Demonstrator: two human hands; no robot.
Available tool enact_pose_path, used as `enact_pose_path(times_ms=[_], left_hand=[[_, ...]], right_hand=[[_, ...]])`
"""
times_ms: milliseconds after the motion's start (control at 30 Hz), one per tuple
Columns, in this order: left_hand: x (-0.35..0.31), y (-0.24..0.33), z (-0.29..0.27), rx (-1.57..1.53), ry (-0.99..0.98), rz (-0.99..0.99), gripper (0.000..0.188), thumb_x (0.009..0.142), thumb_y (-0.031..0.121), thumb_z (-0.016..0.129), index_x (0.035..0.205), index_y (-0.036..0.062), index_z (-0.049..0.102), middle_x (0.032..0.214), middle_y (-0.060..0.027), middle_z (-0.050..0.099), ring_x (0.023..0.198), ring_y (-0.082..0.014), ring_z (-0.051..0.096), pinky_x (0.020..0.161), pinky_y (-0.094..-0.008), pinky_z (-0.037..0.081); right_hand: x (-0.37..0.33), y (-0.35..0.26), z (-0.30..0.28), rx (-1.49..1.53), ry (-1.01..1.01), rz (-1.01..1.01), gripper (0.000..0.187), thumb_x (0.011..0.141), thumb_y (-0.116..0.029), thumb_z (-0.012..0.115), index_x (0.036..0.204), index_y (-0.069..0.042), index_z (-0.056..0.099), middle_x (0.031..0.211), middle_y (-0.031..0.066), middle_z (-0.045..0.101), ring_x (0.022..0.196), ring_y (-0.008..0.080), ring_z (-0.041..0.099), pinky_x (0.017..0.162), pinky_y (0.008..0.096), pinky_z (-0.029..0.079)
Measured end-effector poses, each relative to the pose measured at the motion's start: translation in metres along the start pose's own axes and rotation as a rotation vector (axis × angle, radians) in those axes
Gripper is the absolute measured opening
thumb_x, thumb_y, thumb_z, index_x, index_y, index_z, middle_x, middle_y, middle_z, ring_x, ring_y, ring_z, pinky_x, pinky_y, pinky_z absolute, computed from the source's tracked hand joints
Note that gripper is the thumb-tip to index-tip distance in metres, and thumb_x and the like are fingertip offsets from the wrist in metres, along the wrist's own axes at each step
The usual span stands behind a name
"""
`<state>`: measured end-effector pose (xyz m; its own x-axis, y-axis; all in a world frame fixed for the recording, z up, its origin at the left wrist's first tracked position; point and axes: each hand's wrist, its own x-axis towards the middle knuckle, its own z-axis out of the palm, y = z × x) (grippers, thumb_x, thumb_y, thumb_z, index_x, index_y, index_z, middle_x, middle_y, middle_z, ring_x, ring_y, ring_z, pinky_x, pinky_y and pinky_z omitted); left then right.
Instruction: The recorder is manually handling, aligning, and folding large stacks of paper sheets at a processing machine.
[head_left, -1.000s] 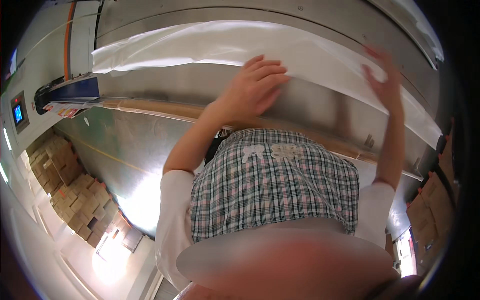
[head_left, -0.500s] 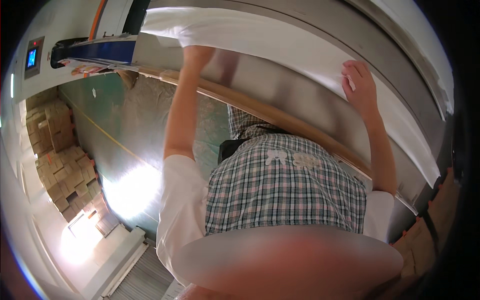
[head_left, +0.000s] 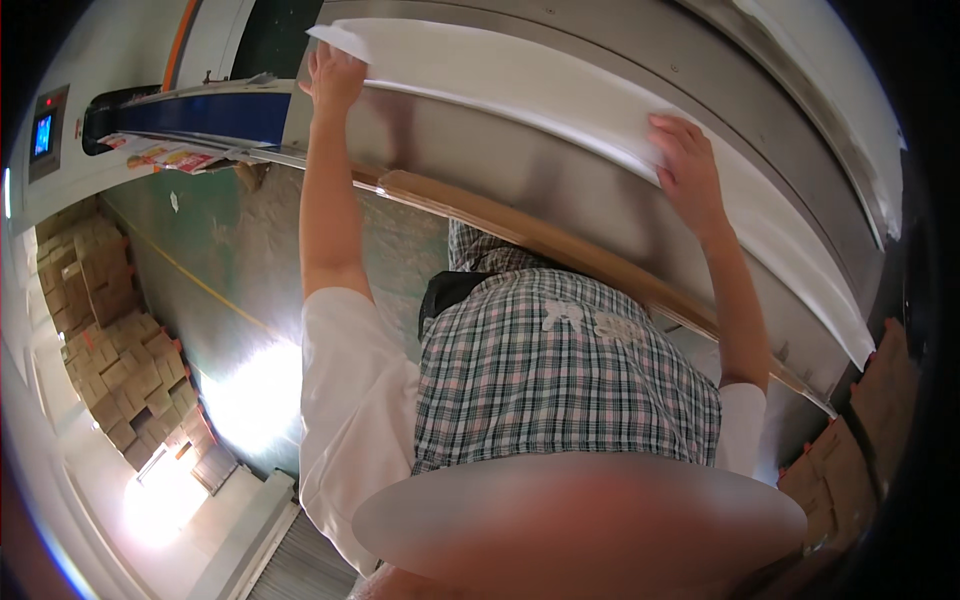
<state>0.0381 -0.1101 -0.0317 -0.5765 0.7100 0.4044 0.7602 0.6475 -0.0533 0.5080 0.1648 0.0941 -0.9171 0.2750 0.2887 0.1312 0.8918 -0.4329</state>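
A long white sheet (head_left: 520,75), thin and smooth, lies along a grey metal machine bed (head_left: 480,125) in front of me. At its far left end my left hand (head_left: 338,78) is closed on the corner, which folds over some of the fingers. My right hand (head_left: 688,170) rests farther right at the sheet's near edge, its fingers loosely bent and the thumb apart from them. From there the sheet runs on to the right and hangs down in a narrow end.
A brown board strip (head_left: 540,235) runs along the bed's front edge, close to my plaid apron (head_left: 570,380). At left are a blue beam (head_left: 215,118), printed papers (head_left: 170,155) and a small lit screen (head_left: 43,135). Stacked cardboard (head_left: 130,375) stands on the floor beyond.
My left hand has moved left and away to the sheet's end, where the corner now folds over it. My right hand has shifted slightly left, its fingers still bent.
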Motion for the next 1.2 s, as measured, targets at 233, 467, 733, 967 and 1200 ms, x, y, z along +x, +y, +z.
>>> enact_pose_path(times_ms=[233, 467, 733, 967, 1200], left_hand=[[0.049, 0.011, -0.079, -0.344, 0.034, -0.321, 0.027, 0.077, 0.027, 0.059, 0.099, 0.0113, 0.061, 0.102, -0.0134, 0.058, 0.099, -0.0291, 0.053, 0.085, -0.0366, 0.043], [0.076, 0.158, -0.108, -0.648, -0.073, 0.368, 0.020, 0.075, 0.023, 0.066, 0.084, 0.0063, 0.063, 0.087, -0.0113, 0.061, 0.081, -0.0288, 0.058, 0.074, -0.0324, 0.046], [0.037, 0.151, -0.044, -0.397, -0.321, 0.247, 0.026, 0.087, 0.025, 0.042, 0.083, 0.0076, 0.061, 0.084, -0.0161, 0.061, 0.081, -0.0363, 0.057, 0.071, -0.0448, 0.045], [-0.016, -0.093, -0.042, -0.090, -0.355, 0.132, 0.023, 0.087, 0.020, 0.040, 0.083, 0.0036, 0.055, 0.081, -0.0150, 0.058, 0.079, -0.0348, 0.055, 0.067, -0.0456, 0.042], [-0.008, 0.070, -0.076, -0.033, -0.374, -0.310, 0.049, 0.089, 0.046, 0.031, 0.116, 0.0117, 0.054, 0.118, -0.0096, 0.053, 0.113, -0.0316, 0.043, 0.093, -0.0514, 0.029]], right_hand=[[0.022, -0.016, 0.012, 0.011, -0.051, 0.020, 0.035, 0.060, 0.008, 0.056, 0.093, -0.005, 0.054, 0.112, 0.0066, 0.054, 0.110, 0.0247, 0.047, 0.088, 0.0354, 0.037], [0.037, -0.029, 0.023, 0.004, -0.030, 0.043, 0.035, 0.060, 0.006, 0.057, 0.093, -0.006, 0.054, 0.111, 0.0066, 0.054, 0.109, 0.0247, 0.047, 0.088, 0.0363, 0.037], [-0.018, 0.010, -0.008, -0.065, -0.004, 0.188, 0.036, 0.058, 0.005, 0.059, 0.092, -0.006, 0.054, 0.107, 0.0087, 0.054, 0.100, 0.0297, 0.049, 0.085, 0.0379, 0.039], [-0.101, 0.046, -0.015, -0.191, 0.140, 0.399, 0.035, 0.056, 0.007, 0.057, 0.089, -0.005, 0.055, 0.102, 0.0094, 0.053, 0.097, 0.0291, 0.048, 0.082, 0.0359, 0.043], [-0.202, 0.151, -0.113, -0.459, 0.176, 0.605, 0.026, 0.060, 0.000, 0.056, 0.085, -0.008, 0.054, 0.097, 0.0052, 0.054, 0.095, 0.0254, 0.051, 0.079, 0.0359, 0.045]])
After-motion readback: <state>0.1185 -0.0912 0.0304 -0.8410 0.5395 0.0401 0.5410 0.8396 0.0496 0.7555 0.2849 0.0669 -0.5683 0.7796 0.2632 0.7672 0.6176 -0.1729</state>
